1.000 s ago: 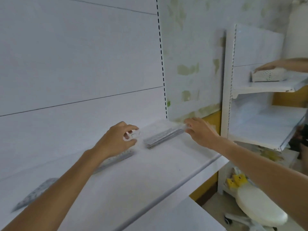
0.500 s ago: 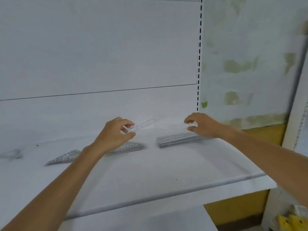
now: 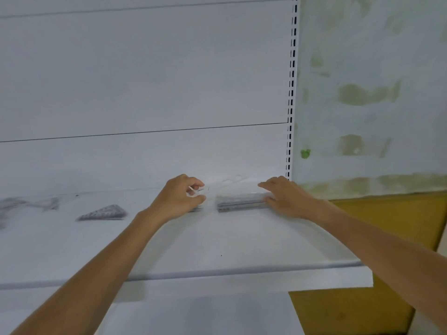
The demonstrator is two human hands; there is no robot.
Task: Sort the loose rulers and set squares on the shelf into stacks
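Note:
A grey stack of rulers [image 3: 238, 201] lies at the right end of the white shelf [image 3: 217, 240]. My right hand [image 3: 287, 199] holds the stack's right end, fingers over the top and thumb against the front. Just left of the stack, my left hand [image 3: 180, 199] pinches a clear ruler [image 3: 226, 183] whose faint outline runs up and right over the stack. Under my left hand another flat piece is mostly hidden. A pile of set squares [image 3: 102, 212] lies further left.
Blurred loose rulers and set squares [image 3: 29, 204] lie at the shelf's far left. The white back panel and a slotted upright [image 3: 291, 93] rise behind. A patchy wall [image 3: 367, 97] and a yellow surface [image 3: 387, 218] are on the right. A lower shelf [image 3: 205, 313] sits below.
The view has swung left and closer, so the side shelving and stool are out of sight. My left hand has brought the clear ruler closer to the stack; my right hand stays at the stack's end.

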